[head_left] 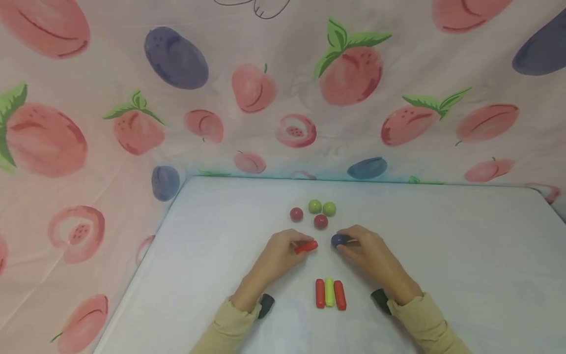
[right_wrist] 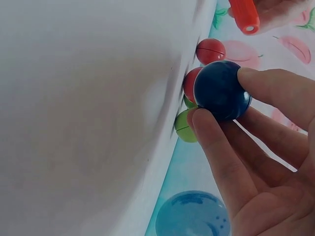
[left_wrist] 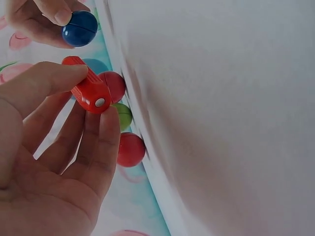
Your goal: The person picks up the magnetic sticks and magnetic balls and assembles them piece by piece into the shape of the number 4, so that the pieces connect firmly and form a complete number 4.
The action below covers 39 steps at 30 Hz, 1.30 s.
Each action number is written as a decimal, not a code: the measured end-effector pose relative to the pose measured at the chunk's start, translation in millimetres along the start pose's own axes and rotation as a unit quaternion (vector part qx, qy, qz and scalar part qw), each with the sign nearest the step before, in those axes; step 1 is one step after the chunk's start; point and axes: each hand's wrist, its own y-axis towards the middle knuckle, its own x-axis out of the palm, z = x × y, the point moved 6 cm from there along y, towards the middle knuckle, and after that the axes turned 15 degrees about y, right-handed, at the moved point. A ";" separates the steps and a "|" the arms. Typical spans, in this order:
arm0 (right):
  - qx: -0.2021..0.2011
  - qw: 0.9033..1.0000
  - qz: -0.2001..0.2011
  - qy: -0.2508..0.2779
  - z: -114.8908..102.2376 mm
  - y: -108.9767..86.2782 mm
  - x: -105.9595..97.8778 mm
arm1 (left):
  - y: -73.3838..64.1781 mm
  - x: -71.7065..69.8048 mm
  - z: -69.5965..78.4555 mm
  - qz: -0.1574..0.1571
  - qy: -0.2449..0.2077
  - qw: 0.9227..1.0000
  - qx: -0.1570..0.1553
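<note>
Between thumb and fingers my left hand (head_left: 277, 251) pinches a short red magnetic rod (head_left: 306, 246). A small silvery disc shows on the rod's end in the left wrist view. My right hand (head_left: 366, 250) grips a shiny dark blue ball (right_wrist: 221, 91) with thumb and fingertips. A thin seam runs round this ball (left_wrist: 79, 28). Rod and ball are held apart, facing each other across a small gap. Just beyond the hands lie two red balls (head_left: 321, 221) and two green balls (head_left: 315, 206), grouped on the white table.
Nearer the body, two red rods (head_left: 320, 293) lie with a yellow-green rod (head_left: 329, 292) between them, roughly side by side. The white tabletop (head_left: 464, 255) reaches back to a fruit-print cloth (head_left: 212, 98), which also hangs along the left. Dark devices (head_left: 266, 306) sit at both wrists.
</note>
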 end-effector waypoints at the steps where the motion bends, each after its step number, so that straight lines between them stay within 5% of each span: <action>1: -0.001 1.000 0.000 0.001 0.0 0.2 0.5 | 0.4 0.1 0.2 0.000 0.001 1.000 0.001; 39: 0.003 1.000 -0.014 0.000 -3.0 1.1 10.4 | 18.5 11.8 11.4 -0.027 0.021 0.999 0.036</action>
